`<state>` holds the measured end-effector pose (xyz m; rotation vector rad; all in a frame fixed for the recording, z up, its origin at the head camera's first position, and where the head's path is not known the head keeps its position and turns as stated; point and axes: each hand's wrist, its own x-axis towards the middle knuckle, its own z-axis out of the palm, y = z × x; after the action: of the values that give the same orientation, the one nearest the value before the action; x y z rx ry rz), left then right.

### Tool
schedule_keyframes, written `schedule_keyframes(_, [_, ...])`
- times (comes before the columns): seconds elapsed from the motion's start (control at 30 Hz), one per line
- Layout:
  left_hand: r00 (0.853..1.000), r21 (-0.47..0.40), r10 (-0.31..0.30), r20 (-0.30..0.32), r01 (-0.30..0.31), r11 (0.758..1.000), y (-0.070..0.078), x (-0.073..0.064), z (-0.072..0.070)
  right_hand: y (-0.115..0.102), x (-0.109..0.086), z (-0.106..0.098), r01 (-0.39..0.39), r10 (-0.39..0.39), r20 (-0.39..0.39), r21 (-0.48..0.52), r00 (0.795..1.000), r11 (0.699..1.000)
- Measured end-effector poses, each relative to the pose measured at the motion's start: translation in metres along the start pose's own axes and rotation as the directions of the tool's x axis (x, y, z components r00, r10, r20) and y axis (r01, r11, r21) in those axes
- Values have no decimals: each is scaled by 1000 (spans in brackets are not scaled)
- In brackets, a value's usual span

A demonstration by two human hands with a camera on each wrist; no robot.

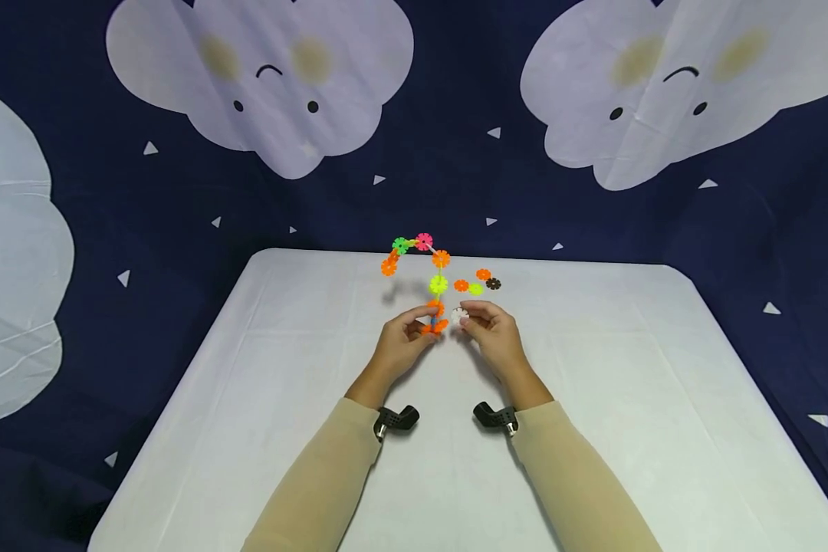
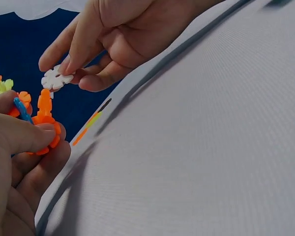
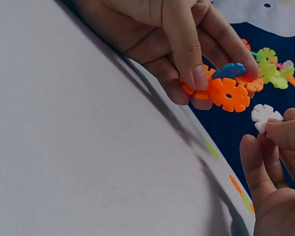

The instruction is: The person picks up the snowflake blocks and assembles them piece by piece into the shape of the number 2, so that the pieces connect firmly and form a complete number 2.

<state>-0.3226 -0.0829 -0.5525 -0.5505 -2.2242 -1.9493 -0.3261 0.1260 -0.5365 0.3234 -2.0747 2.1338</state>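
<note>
My left hand (image 1: 400,345) pinches the near end of a chain of joined snowflake-shaped plastic discs (image 1: 438,284). An orange disc (image 3: 229,95) and a blue disc (image 3: 229,71) sit by its fingertips. Away from the hand the chain bends left through yellow, orange, pink and green pieces. My right hand (image 1: 498,340) holds a white snowflake disc (image 2: 57,78) between thumb and fingers. In the right wrist view this white disc lies just apart from the orange disc at the chain's end.
Loose discs lie on the white table (image 1: 593,383) beyond the right hand: an orange one (image 1: 461,285), a yellow-green one (image 1: 475,289), another orange one (image 1: 483,274) and a black one (image 1: 493,284). Behind the table hangs a dark blue cloth (image 1: 455,153) with cloud prints.
</note>
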Motion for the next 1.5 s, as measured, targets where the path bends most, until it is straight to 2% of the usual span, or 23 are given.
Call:
schedule_keyframes(0.23, [999, 21, 40, 26, -41, 999, 0, -1, 1, 3, -3, -1, -25, 26, 50, -10, 998, 1000])
schedule_keyframes(0.5, [999, 34, 39, 37, -40, 999, 1, -2, -1, 3, -4, -4, -69, 70, 89, -7, 994, 998])
schedule_keyframes(0.67, [998, 73, 39, 50, -43, 996, 4, -2, -2, 3, -4, -6, -85, 85, 106, 4, 991, 996])
schedule_keyframes(0.8, [998, 99, 21, 65, -28, 995, 4, -2, -1, 1, -5, -8, -87, 93, 110, -54, 990, 995])
schedule_keyframes(0.97, [998, 104, 2, 60, -8, 995, 3, -3, 1, 0, -8, -9, -49, 65, 120, -134, 991, 990])
schedule_keyframes(1.37, [999, 63, 46, 29, -48, 997, -2, -2, 3, -1, -7, -7, -29, 36, 106, -72, 994, 997])
schedule_keyframes(1.43, [999, 57, 43, 12, -43, 997, -2, -2, 4, -2, -5, -11, -24, 27, 77, -45, 997, 999])
schedule_keyframes(1.5, [1000, 53, 30, 3, -30, 998, -2, -2, 6, -2, -2, -15, -30, 31, 21, -73, 999, 997])
